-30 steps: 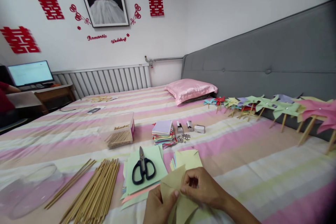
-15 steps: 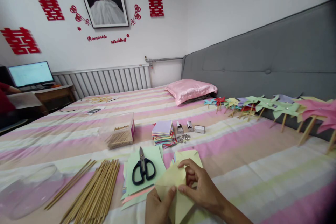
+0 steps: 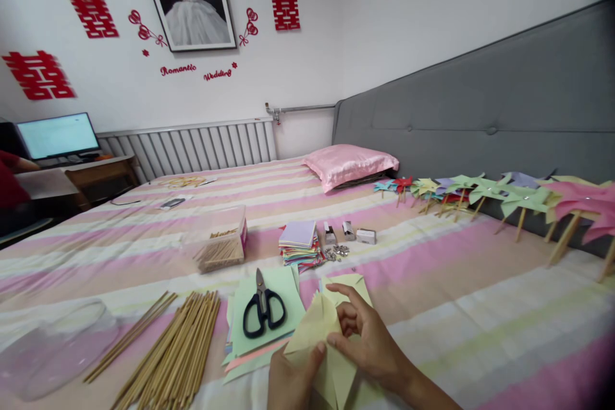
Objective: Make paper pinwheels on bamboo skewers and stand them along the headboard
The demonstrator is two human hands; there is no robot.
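A pale yellow folded paper point(image 3: 321, 343) is held up just above the striped bed at the bottom middle. My left hand point(image 3: 288, 381) grips its lower left side, thumb pressed on the sheet. My right hand point(image 3: 368, 339) pinches a flap near the paper's centre with its fingers curled. Behind them lie a loose yellow sheet point(image 3: 348, 287) and black-handled scissors point(image 3: 263, 311) resting on green paper sheets point(image 3: 283, 288).
A pile of bamboo sticks point(image 3: 175, 349) lies at the left, beside a clear plastic container point(image 3: 52, 346). Further back are a box of small sticks point(image 3: 221, 246), a stack of coloured paper point(image 3: 298, 243) and metal pins point(image 3: 336, 251). Finished pinwheels point(image 3: 480, 195) line the grey headboard at right.
My right hand has shifted from pinching the paper's top to holding a flap near its centre. The yellow paper has been refolded and now stands more upright.
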